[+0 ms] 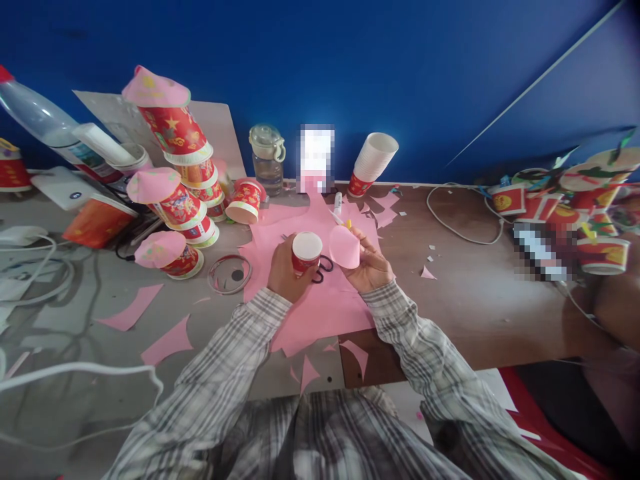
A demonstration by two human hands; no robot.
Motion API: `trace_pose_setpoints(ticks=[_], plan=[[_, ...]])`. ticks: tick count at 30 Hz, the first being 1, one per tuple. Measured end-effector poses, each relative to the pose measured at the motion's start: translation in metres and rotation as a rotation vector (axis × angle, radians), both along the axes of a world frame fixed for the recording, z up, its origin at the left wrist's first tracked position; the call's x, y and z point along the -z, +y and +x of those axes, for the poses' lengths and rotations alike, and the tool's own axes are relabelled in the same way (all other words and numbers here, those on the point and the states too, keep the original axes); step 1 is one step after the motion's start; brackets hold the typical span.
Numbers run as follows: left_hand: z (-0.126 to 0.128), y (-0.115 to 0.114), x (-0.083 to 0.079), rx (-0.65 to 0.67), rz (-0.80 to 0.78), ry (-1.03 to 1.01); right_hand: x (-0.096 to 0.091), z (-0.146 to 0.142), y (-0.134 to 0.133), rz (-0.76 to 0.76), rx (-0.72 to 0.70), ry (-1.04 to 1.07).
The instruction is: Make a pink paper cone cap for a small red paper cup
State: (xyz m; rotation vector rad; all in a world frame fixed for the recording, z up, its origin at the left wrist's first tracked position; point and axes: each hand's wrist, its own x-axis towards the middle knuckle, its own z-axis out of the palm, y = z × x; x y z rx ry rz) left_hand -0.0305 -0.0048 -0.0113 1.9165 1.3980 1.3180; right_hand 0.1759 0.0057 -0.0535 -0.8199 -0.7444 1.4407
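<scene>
In the head view, the left hand [290, 270] is closed around a red cup [307, 248], whose white round end is turned upward. This cup is near the middle of the view; the other places are counted from it as the clock centre. At 3 o'clock, the right hand [374, 263] is clamped on a pink paper cone [345, 248], which is near the cup. Between 4 and 5 o'clock, the dark handles of the scissors [324, 265] show on a large pink sheet [310, 313], which lies on the tabletop [460, 300].

Between 8 and 9 o'clock is a roll of tape [231, 291]. At 10 o'clock stand decorated cups [173, 130] with pink hats, partly piled up. A clear jug [269, 163] is at 11 o'clock, and a tilted stack of cups [373, 163] about 1 o'clock. Pink scraps [310, 375] lie at 6 o'clock.
</scene>
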Motion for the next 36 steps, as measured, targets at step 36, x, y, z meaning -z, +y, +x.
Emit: trace_pose_setpoints(ticks=[36], plan=[[-0.011,0.007,-0.009,-0.213,-0.003,-0.398,0.006,-0.009,-0.005,0.378,0.106,-0.936]])
